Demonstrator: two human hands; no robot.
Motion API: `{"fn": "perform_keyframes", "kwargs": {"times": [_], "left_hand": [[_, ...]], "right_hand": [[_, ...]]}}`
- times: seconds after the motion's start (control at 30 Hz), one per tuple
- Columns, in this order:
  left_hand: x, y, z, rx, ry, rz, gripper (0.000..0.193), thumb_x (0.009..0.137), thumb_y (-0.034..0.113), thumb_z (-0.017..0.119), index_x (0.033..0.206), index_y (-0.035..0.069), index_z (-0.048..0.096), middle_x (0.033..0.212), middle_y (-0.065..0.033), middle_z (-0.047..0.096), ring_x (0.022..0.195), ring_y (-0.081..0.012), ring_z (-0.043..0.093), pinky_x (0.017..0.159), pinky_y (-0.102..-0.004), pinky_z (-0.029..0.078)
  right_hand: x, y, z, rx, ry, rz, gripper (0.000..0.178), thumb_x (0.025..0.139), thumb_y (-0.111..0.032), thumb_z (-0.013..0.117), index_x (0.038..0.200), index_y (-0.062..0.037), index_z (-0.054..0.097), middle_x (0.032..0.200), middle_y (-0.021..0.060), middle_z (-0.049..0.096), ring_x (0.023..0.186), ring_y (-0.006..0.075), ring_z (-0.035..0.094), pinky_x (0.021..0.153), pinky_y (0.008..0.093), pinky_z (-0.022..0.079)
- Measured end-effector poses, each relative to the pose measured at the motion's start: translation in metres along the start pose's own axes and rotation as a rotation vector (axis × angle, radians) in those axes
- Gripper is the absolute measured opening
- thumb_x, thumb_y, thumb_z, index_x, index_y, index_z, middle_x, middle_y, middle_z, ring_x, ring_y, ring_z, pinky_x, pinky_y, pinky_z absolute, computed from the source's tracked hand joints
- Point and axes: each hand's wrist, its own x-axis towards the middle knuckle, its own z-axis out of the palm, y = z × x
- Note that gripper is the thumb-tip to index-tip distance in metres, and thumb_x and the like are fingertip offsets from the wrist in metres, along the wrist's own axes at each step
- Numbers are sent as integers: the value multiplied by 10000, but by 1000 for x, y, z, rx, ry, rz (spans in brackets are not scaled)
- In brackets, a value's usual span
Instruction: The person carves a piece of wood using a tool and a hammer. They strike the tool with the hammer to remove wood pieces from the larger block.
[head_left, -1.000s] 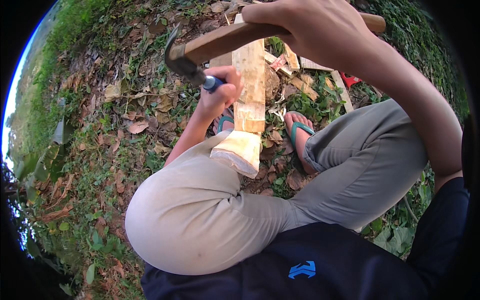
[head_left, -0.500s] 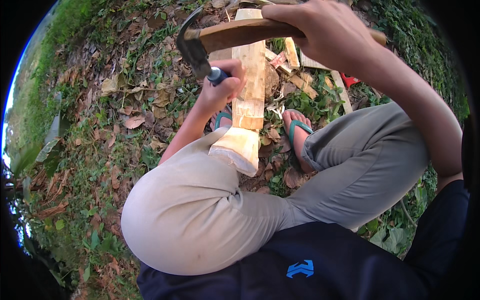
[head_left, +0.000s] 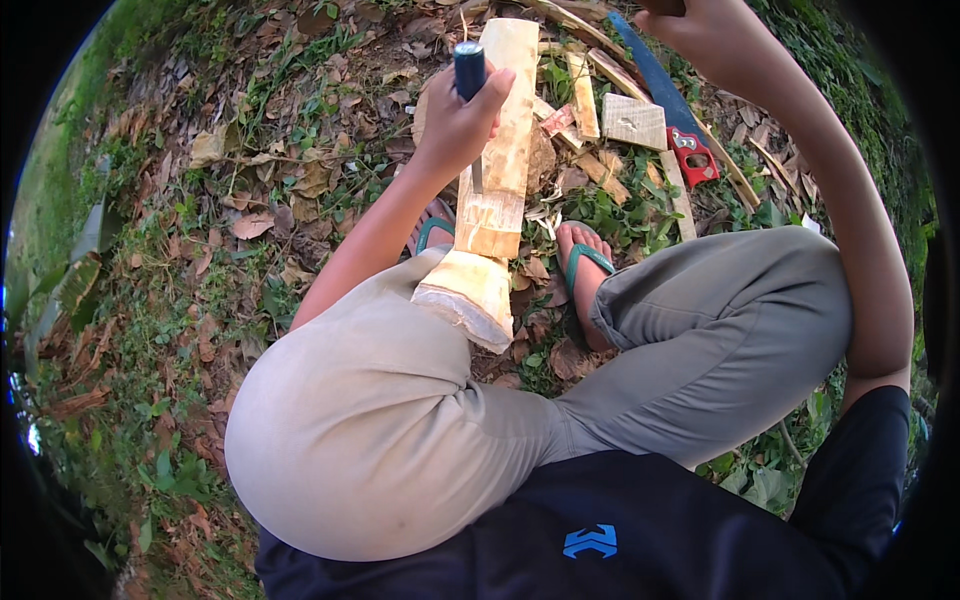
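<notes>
My left hand (head_left: 452, 128) is wrapped round the dark blue handle of a chisel (head_left: 468, 72). Its metal blade points down, with the tip at the cut area on a long pale timber (head_left: 512, 120). A stepped notch crosses the timber near its closer end, and that rough-sawn end (head_left: 468, 295) lies against my left leg. Raised at the upper right, my right hand (head_left: 705, 35) is closed round a hammer handle (head_left: 664, 6). Only a dark bit of that handle shows; the hammer's head is outside the picture.
Right of the timber lie a square wood block (head_left: 634, 122), several offcuts (head_left: 583, 95) and a handsaw with a red handle (head_left: 692, 157). My sandalled right foot (head_left: 585, 260) is close beside the timber. Dry leaves (head_left: 253, 225) and grass cover the ground.
The hammer has lifted off the chisel's top, up and right, mostly out of view. My left hand has shifted slightly up and right, and the chisel now stands more upright.
</notes>
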Motion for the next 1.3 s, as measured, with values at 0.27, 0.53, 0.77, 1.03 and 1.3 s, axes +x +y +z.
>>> {"fn": "perform_keyframes", "kwargs": {"times": [0.27, 0.53, 0.77, 1.03, 1.3], "left_hand": [[15, -16, -10, 22, -31, 10, 302, 935, 321, 688, 836, 91, 519, 611, 18, 530, 514, -57, 511, 502, -225, 437], [20, -21, -15, 37, -96, -40, 309, 929, 323, 687, 827, 88, 515, 606, 26, 510, 516, -56, 504, 501, -227, 433], [21, -22, -17, 67, -100, -64, 326, 928, 318, 682, 776, 89, 507, 620, 25, 512, 525, -59, 505, 500, -229, 438], [23, -28, -14, 19, -95, -86, 313, 910, 314, 697, 799, 93, 507, 649, 27, 520, 523, -66, 498, 511, -234, 436], [27, -36, -26, 117, 54, -150, 455, 899, 498, 702, 894, 97, 488, 643, 23, 494, 520, -62, 523, 490, -224, 458]], "right_hand": [[3, -7, 7, 46, -62, 164, 288, 764, -46, 568, 1034, -3, 656, 831, 191, 678, 806, 268, 662, 745, 393, 488], [6, 17, 20, 59, -167, 74, 307, 799, -83, 599, 1095, -14, 643, 849, 178, 678, 825, 257, 663, 746, 382, 492], [11, 18, 34, -45, -55, 131, 323, 816, -69, 558, 1128, -45, 641, 878, 184, 689, 846, 231, 664, 767, 380, 494], [20, 58, 62, -72, -114, -7, 446, 845, -98, 624, 1281, -21, 565, 880, 124, 651, 790, 237, 602, 791, 387, 473], [15, 49, 52, 218, -260, 276, 387, 898, -188, 643, 1258, -83, 548, 632, -17, 465, 458, 69, 384, 397, 260, 307]]}}
